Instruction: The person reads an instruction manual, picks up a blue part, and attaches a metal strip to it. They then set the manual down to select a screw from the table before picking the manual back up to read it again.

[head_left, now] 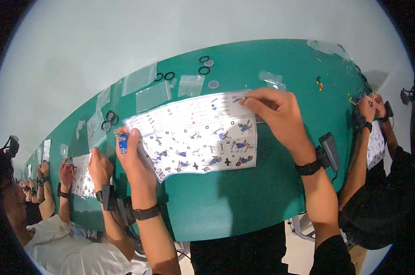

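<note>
My left hand point(137, 160) is curled around a small blue plastic piece with grey and clear-looking parts point(122, 143), with its thumb against the left edge of a large white paper sheet printed with coloured diagrams point(198, 137); I cannot tell whether those fingers also clamp the paper. My right hand point(280, 117) pinches the sheet's upper right corner between thumb and forefinger, and something tiny and pale shows at the fingertips, too small to identify. The sheet is held up in front of me, over the green tabletop point(244, 201). Its print runs in rows: little part drawings along the top, blue-and-dark vehicle drawings below, small square markers among them, and bold dark characters at the lower left corner; the finer lettering is too small to read. Beyond the paper lie thin black rings point(169, 75), a flat grey spoked disc point(213, 85) and clear plastic bags point(191, 85), on which I can make out no label. To my left, a co-worker's hand point(100, 168) is near a similar printed sheet point(82, 178); to my right, tiny red and yellow pieces point(321, 85) are scattered.
</note>
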`<control>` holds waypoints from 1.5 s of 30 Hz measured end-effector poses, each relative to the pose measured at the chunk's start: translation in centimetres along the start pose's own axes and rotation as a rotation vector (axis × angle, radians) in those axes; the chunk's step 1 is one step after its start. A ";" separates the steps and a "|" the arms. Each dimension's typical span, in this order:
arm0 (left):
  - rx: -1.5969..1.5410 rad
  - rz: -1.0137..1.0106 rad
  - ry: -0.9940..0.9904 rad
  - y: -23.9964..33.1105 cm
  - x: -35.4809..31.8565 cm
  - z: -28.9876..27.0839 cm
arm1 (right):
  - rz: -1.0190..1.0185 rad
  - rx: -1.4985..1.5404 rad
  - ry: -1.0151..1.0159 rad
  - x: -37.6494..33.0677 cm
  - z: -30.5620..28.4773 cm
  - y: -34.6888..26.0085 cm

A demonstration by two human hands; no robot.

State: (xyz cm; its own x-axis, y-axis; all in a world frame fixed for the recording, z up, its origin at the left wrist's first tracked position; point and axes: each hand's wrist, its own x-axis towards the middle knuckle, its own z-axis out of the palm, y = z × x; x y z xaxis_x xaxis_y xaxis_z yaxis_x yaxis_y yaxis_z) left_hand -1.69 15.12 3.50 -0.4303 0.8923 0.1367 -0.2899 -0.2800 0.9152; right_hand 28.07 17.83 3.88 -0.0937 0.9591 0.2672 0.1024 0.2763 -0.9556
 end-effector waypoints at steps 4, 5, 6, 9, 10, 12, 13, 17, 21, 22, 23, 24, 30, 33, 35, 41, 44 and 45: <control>-0.112 -0.038 -0.012 0.3 -0.1 0.2 | -0.018 0.113 0.023 -0.5 0.5 -0.2; -0.111 -0.037 -0.012 0.1 0.1 -0.1 | -0.019 0.091 0.024 -0.6 0.4 -0.4; -0.123 -0.043 -0.013 -0.1 0.4 -0.6 | -0.017 0.096 0.023 -0.8 0.5 -0.4; -0.156 -0.039 -0.017 -0.2 0.1 -1.0 | -0.050 0.123 0.033 -0.9 0.6 -0.4; -0.181 -0.028 -0.021 -0.1 -0.1 -0.9 | -0.074 0.113 0.054 -0.9 0.7 -0.4; -0.185 -0.029 -0.036 0.1 -0.2 -0.9 | -0.097 0.101 0.075 -0.9 0.8 -0.4; -0.192 -0.027 -0.051 0.2 -0.2 -0.9 | -0.106 0.111 0.084 -0.9 0.9 -0.3; -0.199 -0.008 -0.065 0.5 -0.7 -0.5 | -0.115 0.112 0.086 -1.0 0.7 -0.6; -0.175 -0.019 -0.061 0.1 -0.4 -0.7 | -0.097 0.114 0.085 -0.9 0.7 -0.3; -0.149 -0.018 -0.048 -0.1 -0.2 -1.0 | -0.061 0.113 0.089 -0.8 0.8 0.1; -0.150 -0.019 -0.047 -0.3 0.0 -1.3 | -0.024 0.112 0.094 -0.7 0.8 0.5; -0.139 -0.024 -0.050 -0.3 0.1 -1.5 | -0.020 0.111 0.096 -0.6 0.9 0.5; -0.182 -0.091 -0.019 0.3 -0.6 0.0 | -0.032 0.058 0.163 -0.4 1.0 0.9; -0.184 -0.103 -0.018 0.5 -0.8 0.2 | -0.022 0.050 0.179 -0.5 0.9 0.6; -0.163 -0.098 -0.003 0.4 -0.8 0.2 | -0.074 0.062 0.174 -0.5 0.8 0.6; -0.166 -0.115 -0.032 0.3 -0.9 0.4 | -0.078 0.036 0.172 -0.6 0.6 0.2; -0.169 -0.125 -0.025 0.3 -0.8 -0.1 | -0.039 0.049 0.171 -0.6 0.7 0.4; -0.177 -0.139 -0.021 0.2 -0.7 -0.2 | -0.040 0.049 0.172 -0.6 0.8 0.5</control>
State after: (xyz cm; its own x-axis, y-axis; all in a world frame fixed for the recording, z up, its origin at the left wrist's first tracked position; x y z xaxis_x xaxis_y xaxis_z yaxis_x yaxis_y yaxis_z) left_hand -1.62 14.39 3.56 -0.3584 0.9333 0.0231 -0.4916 -0.2097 0.8452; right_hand 27.42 17.37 3.17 0.0741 0.9452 0.3180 0.0534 0.3146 -0.9477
